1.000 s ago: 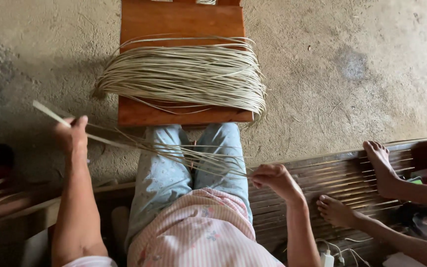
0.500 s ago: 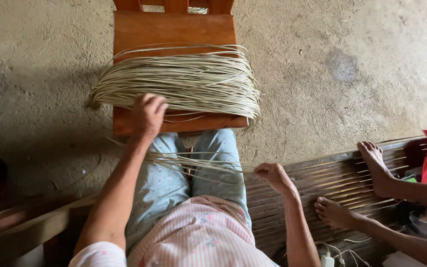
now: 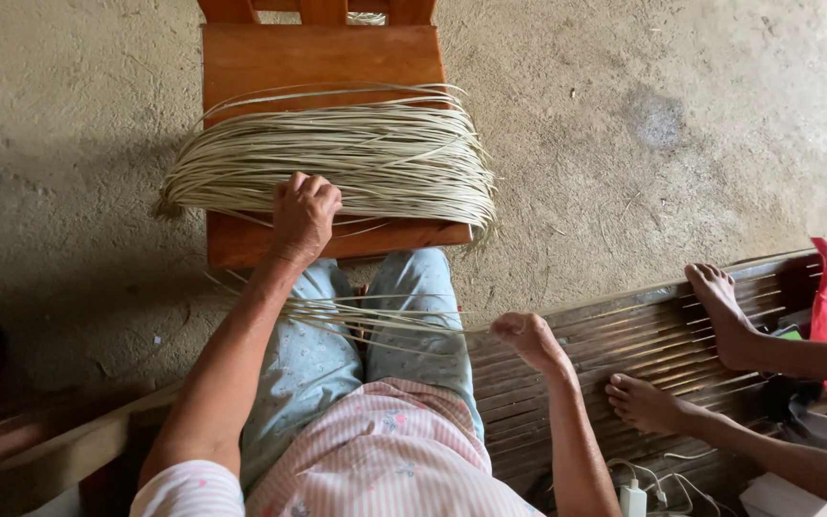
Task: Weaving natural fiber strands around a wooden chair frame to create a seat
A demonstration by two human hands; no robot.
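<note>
The right hand (image 3: 528,337) is closest. It is closed tight on the ends of a few thin strips (image 3: 375,316). These strips lie flat across the knees (image 3: 375,306). They run sideways, from the right hand out to the left.

A bit farther out is the left hand (image 3: 303,215). Its fingers are bent down on the near edge of the big bundle (image 3: 337,163) of pale strips. I cannot tell if it has pinched one strip yet.

The bundle lies on the wooden chair (image 3: 318,57), past the knees. Its long way also runs left to right. The left hand is the nearer hand to it. The right hand is well apart from it.
</note>
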